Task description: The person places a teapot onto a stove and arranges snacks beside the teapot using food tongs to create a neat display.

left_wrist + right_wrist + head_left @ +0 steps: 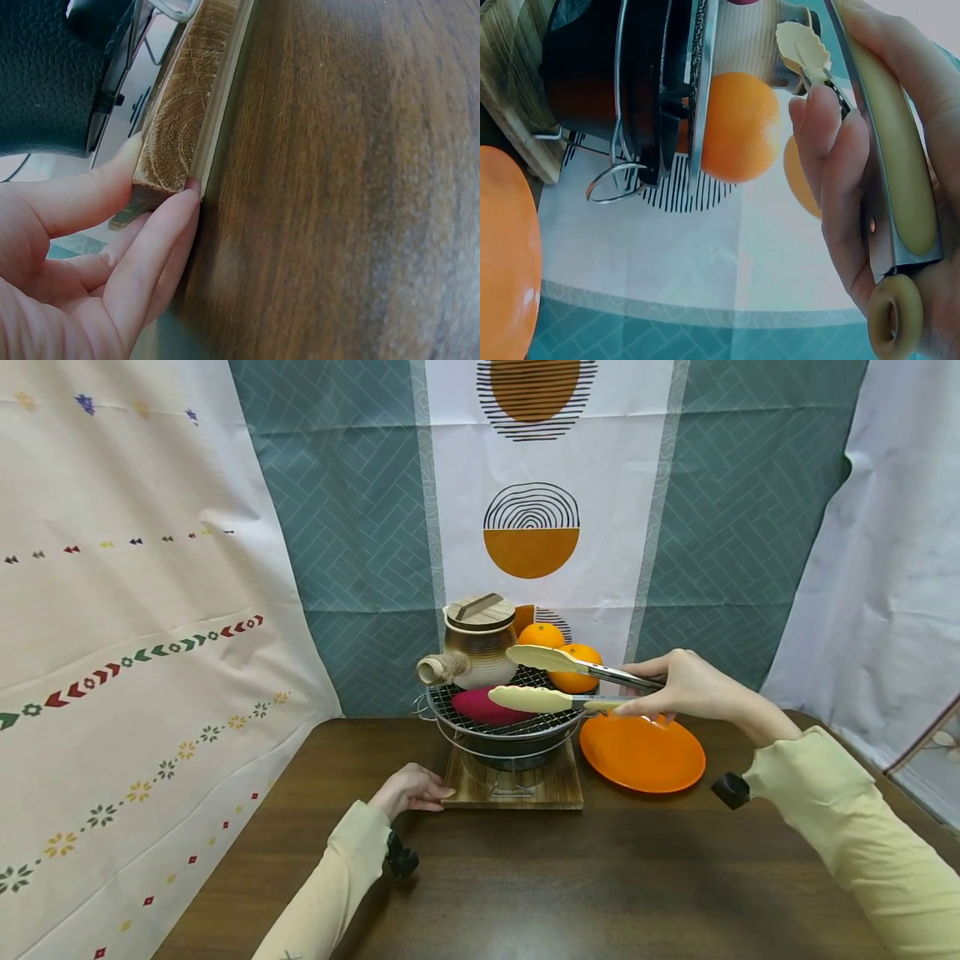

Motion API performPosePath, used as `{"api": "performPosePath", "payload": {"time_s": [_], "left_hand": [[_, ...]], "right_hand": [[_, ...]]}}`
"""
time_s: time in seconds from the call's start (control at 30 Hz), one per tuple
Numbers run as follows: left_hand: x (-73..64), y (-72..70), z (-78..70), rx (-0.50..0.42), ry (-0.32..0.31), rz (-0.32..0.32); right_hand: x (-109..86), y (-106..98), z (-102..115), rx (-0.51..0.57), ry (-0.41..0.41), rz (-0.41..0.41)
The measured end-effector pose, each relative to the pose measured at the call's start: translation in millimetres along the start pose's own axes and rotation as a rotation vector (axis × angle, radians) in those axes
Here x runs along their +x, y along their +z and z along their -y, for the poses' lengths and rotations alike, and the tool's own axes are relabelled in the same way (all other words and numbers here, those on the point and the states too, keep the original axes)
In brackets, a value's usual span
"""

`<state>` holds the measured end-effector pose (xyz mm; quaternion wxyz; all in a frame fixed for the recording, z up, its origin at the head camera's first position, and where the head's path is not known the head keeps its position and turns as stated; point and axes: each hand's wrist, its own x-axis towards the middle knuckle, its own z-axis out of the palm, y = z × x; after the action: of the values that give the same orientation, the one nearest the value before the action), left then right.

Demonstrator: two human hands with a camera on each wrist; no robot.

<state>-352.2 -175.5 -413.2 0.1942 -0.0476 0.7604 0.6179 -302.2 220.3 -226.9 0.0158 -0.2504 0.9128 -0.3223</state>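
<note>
My right hand [693, 689] holds a pair of tongs [534, 699] with cream scalloped heads. The heads are spread, above the grill's wire mesh [553, 720], and the lower one overlaps a smooth dark red, sweet-potato-like thing [474, 705]. Whether they touch cannot be told. In the right wrist view, the tongs' cream handle [892, 142] lies against the palm. At the front left, my left hand [411, 789] pinches the corner of the wooden board [558, 792] under the grill. The left wrist view shows thumb and fingers on either side of the board's edge [176, 127].
On the mesh stand a brown-and-cream clay pot [486, 664] with a wooden lid and side handle, and two oranges [542, 635]. The grill's black bowl [517, 752] sits in a wire stand. An orange plate [645, 760] lies right of it. Patterned cloths hang behind and left.
</note>
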Motion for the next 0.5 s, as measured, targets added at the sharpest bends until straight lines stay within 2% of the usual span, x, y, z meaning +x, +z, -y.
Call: {"api": "performPosePath", "payload": {"time_s": [0.23,0.5], "left_hand": [[-2.9,0.4,-0.2,-0.008,-0.008,-0.009],[-1.0,0.3,0.0,0.007,-0.005,-0.011]], "right_hand": [[-4.9,-3,-4,0.036,-0.024,-0.036],[-11.3,-10,-6,0.028,-0.008,-0.083]]}}
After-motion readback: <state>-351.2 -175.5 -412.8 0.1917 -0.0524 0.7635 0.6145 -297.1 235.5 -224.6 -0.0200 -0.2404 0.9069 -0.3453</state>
